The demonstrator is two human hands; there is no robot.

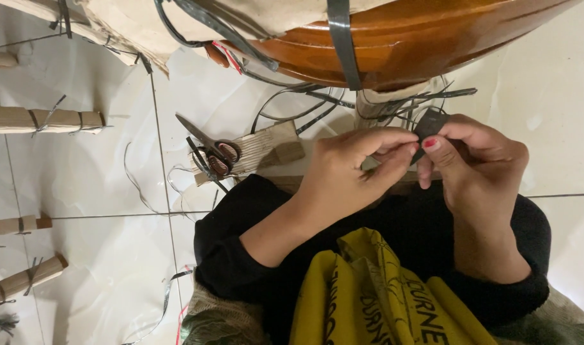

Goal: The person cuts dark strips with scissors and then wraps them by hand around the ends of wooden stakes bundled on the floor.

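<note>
Left hand (343, 167): pinching the small flat black plastic piece (428, 124), at 1 o'clock.
Right hand (474, 160): pinching its edge.
Handling: likely light, stiff; grip edges.

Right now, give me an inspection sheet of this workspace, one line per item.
Surface: glossy white tiled floor, thin dark grout lines.
Job's things: small dark flat piece, pinched between both hands in front of a polished brown wooden piece bound with dark strapping.
Clutter: scissors lying on a scrap of cardboard; cardboard-wrapped wooden legs along the left; cut strap offcuts on the tiles.
Hands: left hand and right hand meet on the dark piece, fingertips closed on it.
Cables: nothing seen, only loose strapping.
Surroundings: black sleeves and yellow printed cloth on the lap.
</note>
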